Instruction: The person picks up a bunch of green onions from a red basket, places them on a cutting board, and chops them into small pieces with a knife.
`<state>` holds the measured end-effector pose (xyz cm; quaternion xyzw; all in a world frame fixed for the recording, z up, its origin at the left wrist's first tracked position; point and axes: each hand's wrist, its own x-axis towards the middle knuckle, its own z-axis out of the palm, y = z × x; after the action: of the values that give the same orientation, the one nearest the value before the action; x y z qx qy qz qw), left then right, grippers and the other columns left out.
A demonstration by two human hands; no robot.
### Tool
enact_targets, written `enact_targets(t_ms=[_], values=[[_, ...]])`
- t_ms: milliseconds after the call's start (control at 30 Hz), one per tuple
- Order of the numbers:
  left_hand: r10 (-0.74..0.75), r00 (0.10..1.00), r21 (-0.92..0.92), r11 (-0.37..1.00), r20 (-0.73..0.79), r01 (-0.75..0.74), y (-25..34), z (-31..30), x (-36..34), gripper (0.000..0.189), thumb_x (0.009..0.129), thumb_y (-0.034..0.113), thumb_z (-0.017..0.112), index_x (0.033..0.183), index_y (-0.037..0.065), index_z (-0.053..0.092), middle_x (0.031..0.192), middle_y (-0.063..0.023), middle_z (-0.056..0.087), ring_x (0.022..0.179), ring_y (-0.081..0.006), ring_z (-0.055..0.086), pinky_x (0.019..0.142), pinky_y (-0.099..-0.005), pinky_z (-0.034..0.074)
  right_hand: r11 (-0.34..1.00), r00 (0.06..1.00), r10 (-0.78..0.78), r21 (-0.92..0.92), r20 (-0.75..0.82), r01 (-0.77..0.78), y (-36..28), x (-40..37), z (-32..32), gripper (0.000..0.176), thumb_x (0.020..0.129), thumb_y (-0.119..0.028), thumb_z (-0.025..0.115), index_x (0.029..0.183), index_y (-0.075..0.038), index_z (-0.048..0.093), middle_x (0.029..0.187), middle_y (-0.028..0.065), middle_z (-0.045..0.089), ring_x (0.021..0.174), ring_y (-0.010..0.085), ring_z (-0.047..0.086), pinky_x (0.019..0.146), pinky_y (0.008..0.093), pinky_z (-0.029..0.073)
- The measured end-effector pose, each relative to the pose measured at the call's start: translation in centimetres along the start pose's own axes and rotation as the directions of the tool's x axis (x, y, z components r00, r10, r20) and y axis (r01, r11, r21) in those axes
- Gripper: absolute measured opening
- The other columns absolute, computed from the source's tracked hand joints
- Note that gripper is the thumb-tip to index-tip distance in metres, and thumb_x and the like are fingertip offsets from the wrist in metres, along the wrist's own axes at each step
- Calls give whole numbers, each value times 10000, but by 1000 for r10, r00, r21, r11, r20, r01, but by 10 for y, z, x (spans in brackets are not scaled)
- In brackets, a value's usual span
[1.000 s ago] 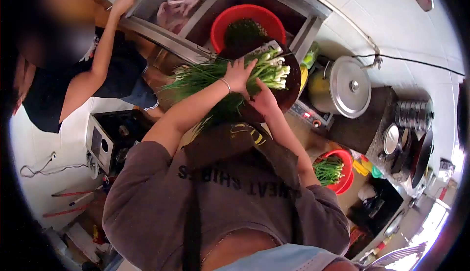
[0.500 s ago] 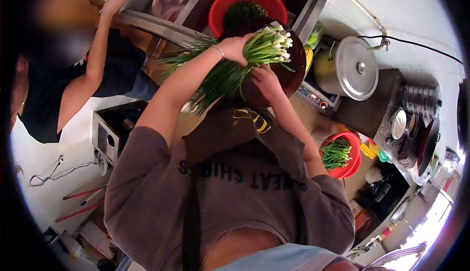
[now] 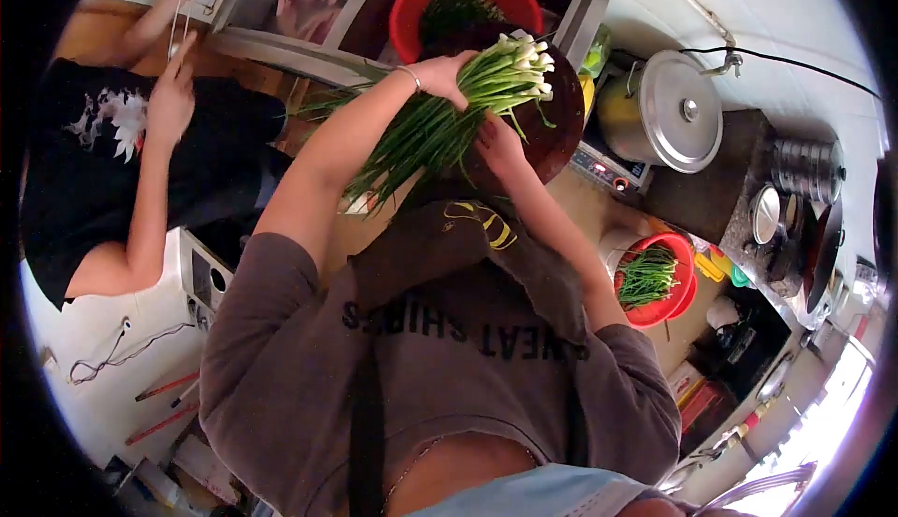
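A thick bunch of scallions lies slantwise in front of me, white bulb ends at the upper right, green leaves trailing down to the left. My left hand, with a bracelet at the wrist, is closed over the bunch below the white ends. On the near side, my right hand has its fingers curled against the stalks, partly hidden by them. Beneath is a dark brown round board. Beyond it stands a red basin with chopped greens inside.
A co-worker in a black shirt stands at left with a thin, light item in hand. Meat lies in a sink compartment. At right are a lidded steel pot, a cooker panel and a red bucket holding more scallions.
The view has shifted slightly. My hands stay at the bunch, the right one a little further under the stalks. The co-worker's hands have moved, and the near arm is now bent upward.
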<state>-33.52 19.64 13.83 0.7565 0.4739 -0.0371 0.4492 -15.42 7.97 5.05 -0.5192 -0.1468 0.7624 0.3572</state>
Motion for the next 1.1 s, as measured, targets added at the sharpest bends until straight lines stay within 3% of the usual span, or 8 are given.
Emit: enact_targets(t_ms=[67,233,500,733,800,933,1000,1100], values=[[20,1000,-27,999,11,-19,-8,-1,4,1112,556,257,814,1456,77,185,1207,-183,595,1100,-302,589,975,-376,450,985,995,-48,-164,87,62,3,8,-4,412,898,-323,593,1239,-117,492,1231,93,526,1201,259,437,1058,455,265],[147,986,-163,978,80,-133,-22,-7,15,1171,554,293,857,1466,56,162,1318,-167,511,1207,-278,508,1042,-357,393,910,990,62,400,126,-108,-30,-14,26,412,890,-315,598,1241,-119,505,1180,60,550,1155,219,481,1024,451,335],[93,995,-48,995,21,-92,-3,17,-3,1434,437,461,923,1489,63,35,1407,-212,418,1279,-321,449,1054,-395,378,941,994,-9,336,110,-29,-40,-10,50,367,900,-175,579,1247,-69,526,1166,88,593,1027,216,572,849,350,480],[21,974,123,992,-226,8,7,40,-14,1375,465,479,894,1498,149,49,1323,-241,481,1195,-394,496,987,-453,430,991,997,-65,116,40,61,-56,-35,57,323,873,-159,606,1176,-59,563,1057,37,603,896,141,568,708,267,457],[-49,956,175,979,-290,103,6,45,-11,1306,455,496,857,1483,127,141,1162,-269,567,1063,-418,574,915,-454,473,997,994,-37,70,107,29,-49,-19,49,526,851,-192,627,1325,-39,456,1249,72,540,1078,205,536,903,356,421],[-109,938,172,970,-329,173,13,43,-9,1207,480,464,841,1459,148,209,1115,-245,595,1010,-409,601,871,-456,495,976,982,-136,-149,132,156,-23,5,23,527,854,-226,644,1319,-49,470,1241,89,560,1119,201,530,936,351,413],[-80,948,130,984,-309,125,7,38,-3,1139,502,445,821,1436,137,248,1074,-228,620,978,-399,616,856,-451,501,764,916,-349,-507,197,399,-27,-6,3,439,870,-209,636,1242,0,533,1123,62,622,960,159,595,816,295,484],[-73,969,106,989,-238,100,-2,26,0,1114,506,437,807,1428,133,260,1033,-214,638,955,-387,625,841,-447,505,437,855,-501,-813,135,384,-33,-16,-33,392,849,-208,660,1178,-16,567,1008,95,650,839,199,639,743,338,510]])
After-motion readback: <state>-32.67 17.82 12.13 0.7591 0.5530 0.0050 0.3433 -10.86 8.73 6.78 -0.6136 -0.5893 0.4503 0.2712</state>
